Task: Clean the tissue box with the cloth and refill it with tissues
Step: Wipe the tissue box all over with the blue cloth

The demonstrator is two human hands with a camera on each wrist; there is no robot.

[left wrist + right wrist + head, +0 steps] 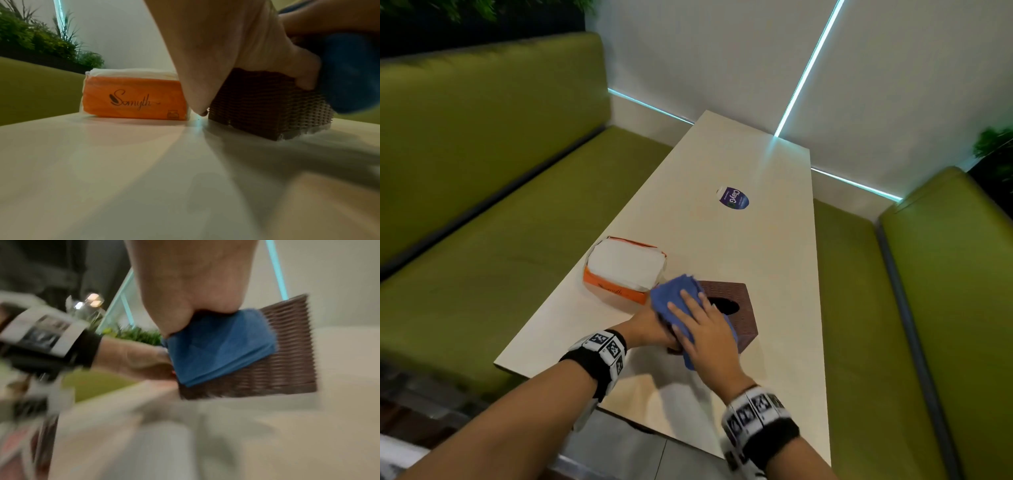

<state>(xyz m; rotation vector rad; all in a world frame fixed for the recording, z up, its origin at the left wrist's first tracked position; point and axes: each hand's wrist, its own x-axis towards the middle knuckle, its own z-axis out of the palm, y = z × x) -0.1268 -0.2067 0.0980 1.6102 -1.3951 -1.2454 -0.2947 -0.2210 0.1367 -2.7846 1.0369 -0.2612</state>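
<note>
A brown woven tissue box (748, 318) stands on the pale table (722, 233), its oval top opening partly showing. A folded blue cloth (671, 298) lies over the box's top and near side. My right hand (698, 318) presses flat on the cloth with its fingers spread. My left hand (650, 325) grips the box's left side from beside the cloth. The left wrist view shows the left hand (226, 48) on the box (257, 110), the cloth (349, 73) at the right. In the blurred right wrist view the cloth (220, 345) hangs over the box (287, 353). An opened orange tissue pack (625, 267) lies just left.
A round blue sticker (734, 198) lies further back on the table. Green padded benches (500, 205) flank the table on both sides, and a white wall closes its far end. The table's near edge (551, 380) runs just below my left wrist.
</note>
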